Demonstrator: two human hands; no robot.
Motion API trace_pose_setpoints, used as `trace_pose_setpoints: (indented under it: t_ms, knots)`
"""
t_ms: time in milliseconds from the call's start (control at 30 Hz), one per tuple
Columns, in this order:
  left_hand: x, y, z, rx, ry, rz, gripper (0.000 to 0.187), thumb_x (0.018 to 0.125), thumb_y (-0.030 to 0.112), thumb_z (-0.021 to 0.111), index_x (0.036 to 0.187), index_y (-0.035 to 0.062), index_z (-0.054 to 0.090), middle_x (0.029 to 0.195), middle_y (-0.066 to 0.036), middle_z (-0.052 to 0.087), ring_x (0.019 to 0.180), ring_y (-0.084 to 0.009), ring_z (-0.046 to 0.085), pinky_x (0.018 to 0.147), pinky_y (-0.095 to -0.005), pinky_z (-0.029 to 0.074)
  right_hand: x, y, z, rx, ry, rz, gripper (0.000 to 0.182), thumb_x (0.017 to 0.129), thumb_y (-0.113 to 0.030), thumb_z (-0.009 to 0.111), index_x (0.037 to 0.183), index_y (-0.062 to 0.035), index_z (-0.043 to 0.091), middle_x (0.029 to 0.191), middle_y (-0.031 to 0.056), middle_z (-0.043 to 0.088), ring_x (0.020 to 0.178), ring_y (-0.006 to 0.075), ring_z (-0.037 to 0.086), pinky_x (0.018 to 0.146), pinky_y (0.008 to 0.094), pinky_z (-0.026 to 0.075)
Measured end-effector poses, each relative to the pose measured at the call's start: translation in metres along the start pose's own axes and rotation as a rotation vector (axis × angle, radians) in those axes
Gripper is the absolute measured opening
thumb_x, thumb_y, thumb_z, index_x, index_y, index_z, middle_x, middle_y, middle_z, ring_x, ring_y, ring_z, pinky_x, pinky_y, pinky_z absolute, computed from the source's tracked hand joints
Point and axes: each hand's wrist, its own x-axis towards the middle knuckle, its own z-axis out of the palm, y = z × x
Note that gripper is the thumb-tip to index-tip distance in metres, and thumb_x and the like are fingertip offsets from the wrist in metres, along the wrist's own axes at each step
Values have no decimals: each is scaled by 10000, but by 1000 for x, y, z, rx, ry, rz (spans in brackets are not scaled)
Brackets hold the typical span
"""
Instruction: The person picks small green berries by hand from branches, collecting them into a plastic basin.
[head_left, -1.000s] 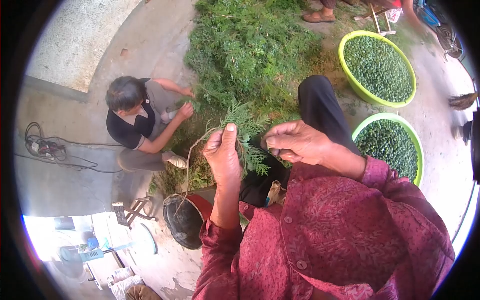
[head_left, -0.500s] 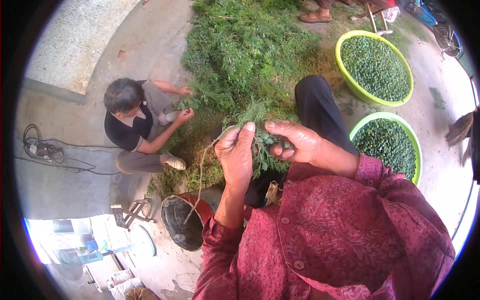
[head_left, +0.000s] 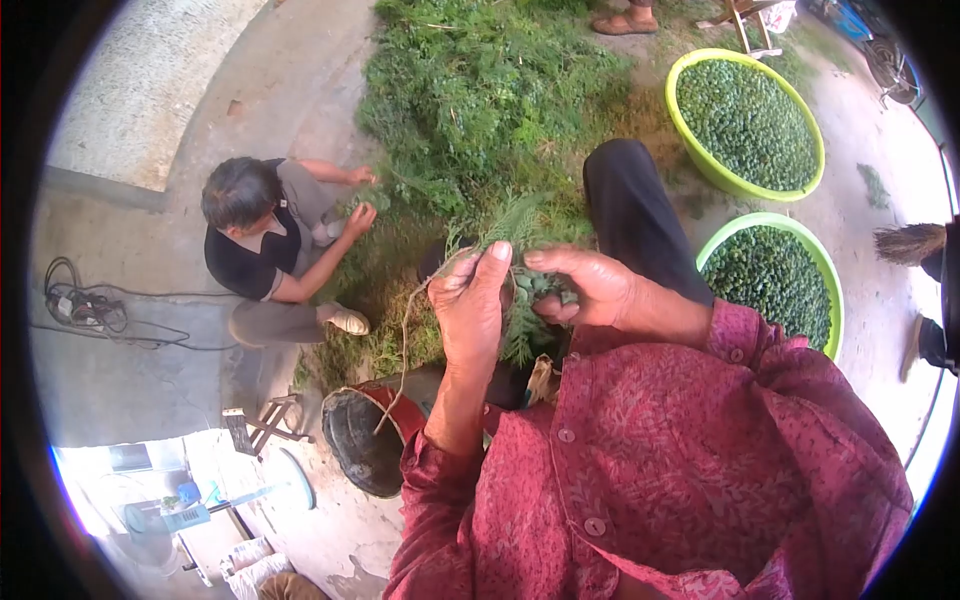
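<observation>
My left hand (head_left: 470, 305) pinches a green leafy sprig (head_left: 515, 222) between thumb and fingers, and its bare brown stem (head_left: 406, 345) hangs down to the dark bucket. Close on the right, my right hand (head_left: 590, 287) has its fingers curled around small green pieces (head_left: 553, 289) at the sprig's side. Feathery leaves hang down between the two hands. Beyond them lies a large heap of green branches (head_left: 470, 100).
Two green-rimmed tubs (head_left: 722, 190) (head_left: 838, 310) of small green pieces stand at right. A seated co-worker (head_left: 270, 240) handles greenery at left. A black bucket (head_left: 362, 445), small stool (head_left: 265, 425), cables (head_left: 85, 305) and a broom (head_left: 908, 243) are around.
My right hand's fingers have closed in on the green pieces beside the sprig. The co-worker's hands have lifted slightly with some greenery. A foot has come into view at the right edge.
</observation>
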Motion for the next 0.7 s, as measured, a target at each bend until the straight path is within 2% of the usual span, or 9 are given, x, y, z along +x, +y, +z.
trace_pose_setpoints:
  t_ms: [33, 100, 233, 300, 500, 600, 700]
  knots:
    - [-1, 1, 0, 1, 1, -3, 132, 786, 120, 650, 700, 42, 586, 573, 30, 496, 436, -47, 382, 388, -200, 289, 0, 3, 4, 2, 1, 2, 115, 799, -229, 607, 837, -138, 546, 759, -13, 526, 536, 83, 435, 384, 170, 274]
    - [-1, 2, 1, 34, 53, 47, 100, 790, 84, 639, 714, 37, 594, 605, 32, 509, 477, -37, 422, 414, -186, 310, 0, 6, 9, -74, 236, -56, 141, 799, -253, 622, 838, -142, 545, 786, -26, 520, 553, 81, 439, 389, 171, 280]
    - [-2, 0, 1, 54, 51, 59, 98, 787, 84, 643, 720, 31, 595, 608, 21, 519, 467, -43, 421, 405, -186, 315, 1, 1, -5, -57, 164, -73, 165, 794, -274, 637, 830, -141, 546, 803, -37, 514, 577, 76, 456, 407, 177, 304]
    - [0, -4, 0, 28, 22, 13, 92, 783, 83, 647, 724, 32, 598, 616, 13, 530, 461, -46, 425, 399, -185, 323, -2, -6, -3, -63, 63, -78, 205, 778, -269, 660, 856, -125, 537, 800, -29, 510, 600, 70, 471, 415, 187, 324]
    - [5, -11, 1, -47, 25, -29, 89, 787, 86, 643, 733, 33, 596, 630, 10, 537, 461, -46, 428, 403, -183, 328, 3, -3, 5, -201, 309, -185, 346, 744, -195, 700, 991, -47, 506, 796, 6, 528, 529, 67, 454, 407, 187, 341]
    - [7, -7, 5, -12, 39, 0, 102, 792, 93, 637, 727, 32, 588, 627, 9, 535, 460, -46, 427, 403, -184, 329, 2, -6, 10, -300, 239, -192, 409, 747, -166, 692, 1071, -15, 493, 761, 8, 539, 512, 73, 457, 422, 183, 356]
    - [9, -8, 5, 8, 42, 3, 112, 795, 100, 634, 723, 30, 586, 624, 6, 538, 460, -48, 431, 405, -185, 329, 0, -7, 11, -304, 242, -195, 399, 759, -137, 673, 1087, -8, 486, 696, 10, 534, 508, 71, 461, 413, 187, 350]
